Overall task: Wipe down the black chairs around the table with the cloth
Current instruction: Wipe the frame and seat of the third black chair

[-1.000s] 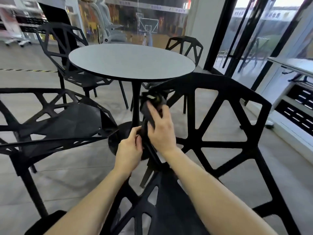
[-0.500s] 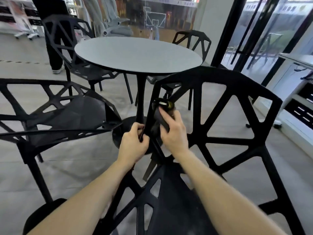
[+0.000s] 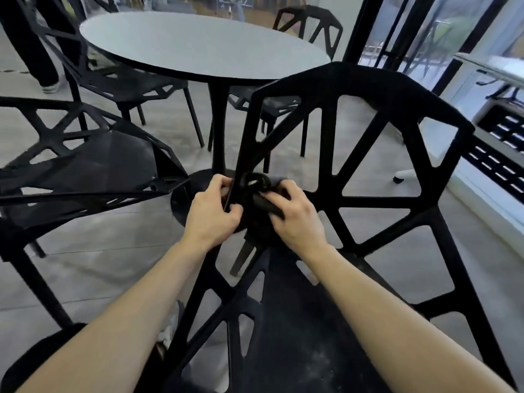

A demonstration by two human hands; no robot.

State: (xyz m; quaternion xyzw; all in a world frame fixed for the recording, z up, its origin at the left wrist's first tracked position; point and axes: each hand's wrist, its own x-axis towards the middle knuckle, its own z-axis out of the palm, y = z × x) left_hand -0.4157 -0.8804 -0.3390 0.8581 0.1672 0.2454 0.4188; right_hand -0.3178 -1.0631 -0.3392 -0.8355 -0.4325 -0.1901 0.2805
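Under R fingers (image 3: pixel 279 198): cloth (image 3: pixel 262 222)

The near chair (image 3: pixel 368 114) looks like hard black plastic, matt and a bit grainy (its seat has pale dusty specks). The cloth (image 3: pixel 262 219) is dark, soft and crumpled. The table (image 3: pixel 198 43) top is smooth, pale grey and matt. The floor (image 3: pixel 93 268) is smooth grey tile.

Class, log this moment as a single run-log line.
step: wiping nearest chair frame | left hand: grips strut | right hand: holds dark cloth on strut | table: behind chair
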